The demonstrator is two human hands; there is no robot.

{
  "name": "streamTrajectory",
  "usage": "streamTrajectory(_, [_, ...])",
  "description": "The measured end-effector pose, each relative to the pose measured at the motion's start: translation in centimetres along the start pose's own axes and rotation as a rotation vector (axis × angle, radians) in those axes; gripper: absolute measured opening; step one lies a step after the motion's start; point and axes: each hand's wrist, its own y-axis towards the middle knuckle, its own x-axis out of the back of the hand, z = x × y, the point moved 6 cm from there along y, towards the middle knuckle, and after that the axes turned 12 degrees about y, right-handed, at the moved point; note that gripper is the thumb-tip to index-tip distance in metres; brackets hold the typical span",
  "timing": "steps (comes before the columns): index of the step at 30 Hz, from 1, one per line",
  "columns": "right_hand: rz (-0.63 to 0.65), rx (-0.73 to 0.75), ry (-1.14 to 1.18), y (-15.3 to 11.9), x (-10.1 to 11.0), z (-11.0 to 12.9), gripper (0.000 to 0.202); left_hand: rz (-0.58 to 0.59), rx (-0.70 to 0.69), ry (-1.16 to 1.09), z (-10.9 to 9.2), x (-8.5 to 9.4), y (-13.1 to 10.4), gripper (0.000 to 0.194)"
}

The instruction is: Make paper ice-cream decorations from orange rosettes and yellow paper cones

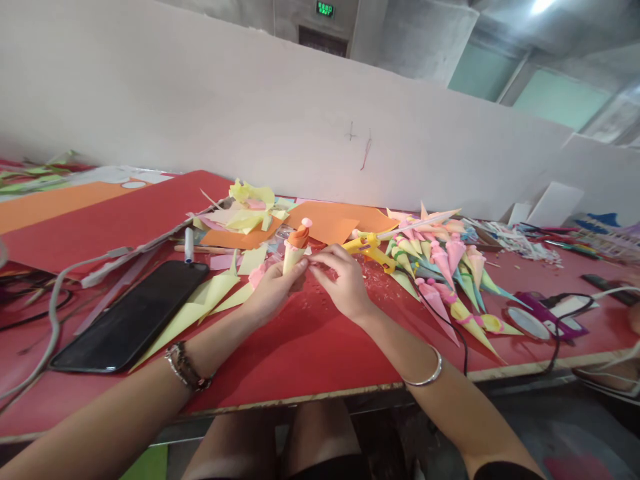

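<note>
Wrapped round a paper ice cream cone (293, 257) is my left hand (274, 287), just above the red tabletop. The cone is pale yellow, topped with an orange swirl and a small pink ball, and it stands nearly upright. My right hand (343, 280) is beside it, thumb and fingertips pinched together close to the cone's right side; whatever they pinch is too small to name. A pink crumpled paper piece (257, 275) lies behind my left hand. Beyond my right hand rests a yellow glue gun (370, 248).
Several finished paper cones (440, 257) are heaped at the right. A black phone (133, 317) and yellow paper cones (200, 303) lie at the left. Orange paper sheets (325, 220) are at the back by the white partition (300, 113). A dark cable (450, 323) crosses the table's right side.
</note>
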Motion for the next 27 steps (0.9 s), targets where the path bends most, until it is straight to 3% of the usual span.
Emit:
streamTrajectory(10, [-0.01, 0.068, -0.133, -0.2, 0.0, 0.5, 0.011, 0.048, 0.031, -0.098, 0.1, -0.3, 0.1, 0.033])
streamTrajectory(16, [-0.136, 0.087, -0.046, -0.1, 1.2, 1.1, 0.011, -0.023, 0.049, -0.181, 0.3, 0.5, 0.4, 0.034])
streamTrajectory(27, [-0.177, -0.129, 0.237, -0.4, 1.0, -0.7, 0.008, 0.082, 0.089, -0.227, 0.7, -0.1, 0.4, 0.038])
